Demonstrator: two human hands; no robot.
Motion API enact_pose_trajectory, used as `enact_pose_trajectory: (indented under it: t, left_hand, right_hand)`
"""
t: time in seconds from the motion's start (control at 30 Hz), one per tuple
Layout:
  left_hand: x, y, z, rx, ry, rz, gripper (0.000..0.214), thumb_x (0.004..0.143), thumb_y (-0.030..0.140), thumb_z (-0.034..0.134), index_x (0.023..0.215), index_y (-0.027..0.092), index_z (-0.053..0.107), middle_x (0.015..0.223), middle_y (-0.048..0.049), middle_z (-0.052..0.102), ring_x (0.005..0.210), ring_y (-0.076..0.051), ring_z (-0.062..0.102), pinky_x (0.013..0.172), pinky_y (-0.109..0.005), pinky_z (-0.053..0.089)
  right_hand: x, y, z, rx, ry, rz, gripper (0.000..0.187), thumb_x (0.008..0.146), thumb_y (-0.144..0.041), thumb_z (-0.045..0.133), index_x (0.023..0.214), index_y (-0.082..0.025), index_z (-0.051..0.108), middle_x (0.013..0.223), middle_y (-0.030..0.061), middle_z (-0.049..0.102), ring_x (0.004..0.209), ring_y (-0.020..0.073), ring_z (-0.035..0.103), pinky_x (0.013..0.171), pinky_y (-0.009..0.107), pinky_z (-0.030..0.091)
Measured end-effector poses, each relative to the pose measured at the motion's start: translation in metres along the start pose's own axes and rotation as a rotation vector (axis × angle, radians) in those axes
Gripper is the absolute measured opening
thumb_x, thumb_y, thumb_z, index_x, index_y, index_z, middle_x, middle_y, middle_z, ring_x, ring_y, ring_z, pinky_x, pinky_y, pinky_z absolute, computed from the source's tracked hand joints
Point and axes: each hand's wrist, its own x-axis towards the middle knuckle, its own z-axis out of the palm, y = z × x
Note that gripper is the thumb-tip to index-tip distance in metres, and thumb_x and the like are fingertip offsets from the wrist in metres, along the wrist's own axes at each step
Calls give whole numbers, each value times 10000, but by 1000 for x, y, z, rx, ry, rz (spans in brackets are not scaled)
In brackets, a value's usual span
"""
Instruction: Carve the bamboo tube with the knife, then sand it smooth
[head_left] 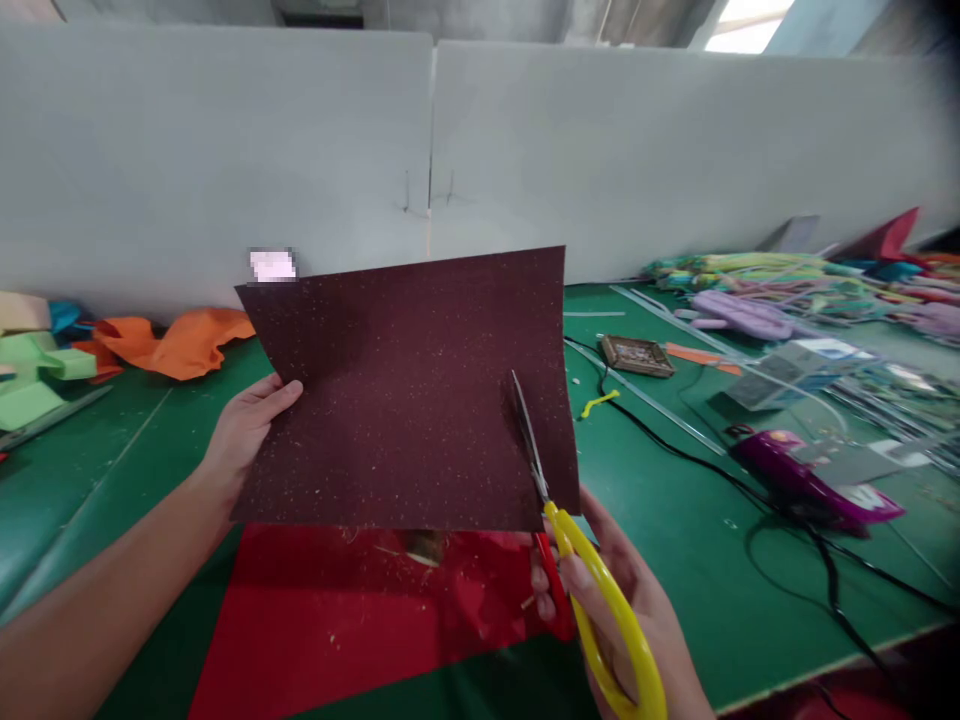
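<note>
A dark brown sheet (pixel 420 400) with pale specks is held up in front of me, its upper edge tilted. My left hand (pixel 251 425) pinches its left edge, thumb on the near face. Wrapped round the yellow handle of a pair of scissors (pixel 551 510) is my right hand (pixel 637 610), at the sheet's lower right corner. The metal blades point up and lie across the sheet's near face; they look closed together. A red part shows beside the yellow handle. Some right fingers are hidden behind the sheet and scissors.
Under the sheet lies a red sheet (pixel 360 640) with scraps on the green table (pixel 675 620). At right are a purple glue gun (pixel 817 480) with a black cord, a small framed tray (pixel 637 356) and bundled strips (pixel 750 275). Orange material (pixel 187 340) and green paper pieces (pixel 37 370) lie left.
</note>
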Motion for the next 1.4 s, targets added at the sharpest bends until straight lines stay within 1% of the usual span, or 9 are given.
enact_pose_trajectory:
  t: [0.2, 0.3, 0.47, 0.77, 0.87, 0.97, 1.07, 1.2, 1.4]
  left_hand:
    - [0, 0, -1, -6, -22, 2, 424, 535, 278, 801, 900, 160, 619, 659, 15, 678, 463, -124, 616, 438, -207, 516]
    - [0, -1, -1, -7, -18, 1, 397, 544, 269, 795, 878, 158, 612, 636, 19, 667, 452, -124, 611, 426, -206, 511]
    - [0, -1, -1, -1, -9, -6, 403, 546, 267, 796, 884, 155, 608, 653, 13, 674, 455, -123, 615, 432, -205, 514]
    - [-2, 0, 0, -8, -14, -3, 386, 538, 263, 800, 857, 155, 611, 627, 19, 671, 453, -121, 614, 429, -197, 511]
    - [-1, 0, 0, -4, -12, -8, 412, 535, 261, 803, 887, 157, 615, 644, 13, 679, 449, -129, 615, 420, -208, 515]
    - [-1, 0, 0, -3, -11, -7, 416, 537, 256, 803, 895, 157, 616, 651, 14, 681, 453, -129, 617, 418, -203, 514]
    - [-1, 0, 0, -4, -13, -4, 393, 539, 260, 802, 868, 154, 616, 633, 14, 675, 448, -125, 614, 408, -187, 502]
    - [-2, 0, 0, -1, -18, -14, 408, 531, 267, 806, 877, 162, 618, 645, 13, 677, 454, -128, 618, 424, -203, 516]
    - [-2, 1, 1, 16, -18, -30, 446, 534, 282, 802, 924, 164, 620, 664, 6, 682, 456, -141, 622, 427, -226, 524]
  right_hand:
    - [4, 3, -1, 34, -21, -68, 818, 527, -177, 824, 1255, -307, 474, 757, 11, 673, 425, 97, 543, 408, 226, 469]
    - [6, 6, -2, 29, -44, -125, 721, 574, -172, 799, 1228, -278, 513, 715, 20, 672, 396, 86, 513, 366, 202, 428]
    - [4, 7, -3, -43, -15, -88, 756, 653, -241, 758, 1321, -236, 406, 670, 46, 670, 398, 95, 509, 327, 178, 378]
    - [1, 3, 0, -13, -62, -30, 893, 648, -253, 751, 1389, -242, 252, 619, 21, 648, 360, 85, 474, 305, 160, 342]
    - [3, -1, 4, 33, -94, 17, 1003, 572, -308, 799, 1389, -260, 221, 596, 3, 636, 373, 110, 497, 321, 199, 390]
    - [6, -6, 9, 93, -45, 24, 1104, 438, -299, 860, 1363, -256, 258, 627, 8, 652, 417, 147, 560, 383, 256, 464]
    - [9, -6, 10, 98, -26, 25, 1060, 410, -254, 866, 1322, -248, 325, 644, 5, 659, 452, 166, 604, 445, 271, 495]
    - [11, -1, 3, 53, -43, -4, 951, 494, -244, 830, 1308, -242, 339, 692, 19, 671, 542, 190, 649, 535, 289, 516]
    - [12, 4, -4, 36, -100, -59, 825, 524, -297, 823, 1242, -308, 418, 731, -4, 648, 605, 177, 647, 590, 293, 516]
